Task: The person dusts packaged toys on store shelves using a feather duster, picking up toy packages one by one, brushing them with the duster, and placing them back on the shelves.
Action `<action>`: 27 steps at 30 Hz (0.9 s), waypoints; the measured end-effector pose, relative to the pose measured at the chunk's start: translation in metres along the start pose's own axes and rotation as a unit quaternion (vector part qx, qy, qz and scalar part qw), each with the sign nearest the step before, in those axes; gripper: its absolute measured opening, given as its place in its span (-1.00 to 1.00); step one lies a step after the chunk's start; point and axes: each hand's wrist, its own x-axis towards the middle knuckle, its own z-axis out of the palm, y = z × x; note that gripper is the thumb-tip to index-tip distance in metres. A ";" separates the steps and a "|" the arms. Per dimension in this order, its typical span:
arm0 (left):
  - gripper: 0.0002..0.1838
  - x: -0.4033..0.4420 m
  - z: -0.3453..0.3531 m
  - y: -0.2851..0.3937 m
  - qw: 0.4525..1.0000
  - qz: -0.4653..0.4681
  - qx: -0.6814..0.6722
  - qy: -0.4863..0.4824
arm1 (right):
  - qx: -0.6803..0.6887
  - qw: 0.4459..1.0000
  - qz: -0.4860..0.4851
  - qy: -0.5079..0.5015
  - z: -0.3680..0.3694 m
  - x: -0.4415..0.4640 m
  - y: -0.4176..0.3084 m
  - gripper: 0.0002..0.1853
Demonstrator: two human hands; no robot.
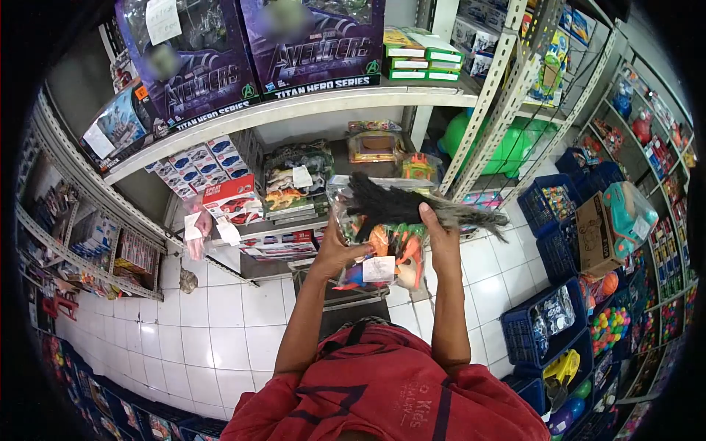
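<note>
My left hand (338, 252) is closed on the near left side of a clear plastic bag (409, 259) of colourful toy animals, orange, red and blue, with a white paper label on its front. My right hand (441, 234) grips a feather duster (386, 204), black and bushy at its left end and greyish at its right. The duster lies across the top of the bag, touching it. Whether my right fingers also hold the bag is hidden.
Ahead stands a metal shelf (287, 105) with Avengers boxes (312, 48) on top. Below sit packs of toy animals (298, 176) and a red spray-function car box (232, 200). Blue crates (540, 327) of toys line the right. White tiled floor (209, 316) lies around me.
</note>
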 end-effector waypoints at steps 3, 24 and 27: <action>0.13 0.004 -0.008 -0.005 0.998 0.021 -0.059 0.030 | -0.065 0.994 -0.083 -0.003 -0.005 -0.007 -0.008 -0.65; -0.02 -0.009 -0.002 0.017 0.994 -0.064 0.078 -0.034 | -0.275 0.909 -0.282 -0.138 0.024 -0.025 -0.036 -0.79; 0.01 -0.011 -0.009 0.000 0.998 -0.057 0.022 -0.033 | -0.321 0.884 -0.279 -0.193 0.020 -0.027 -0.039 -0.81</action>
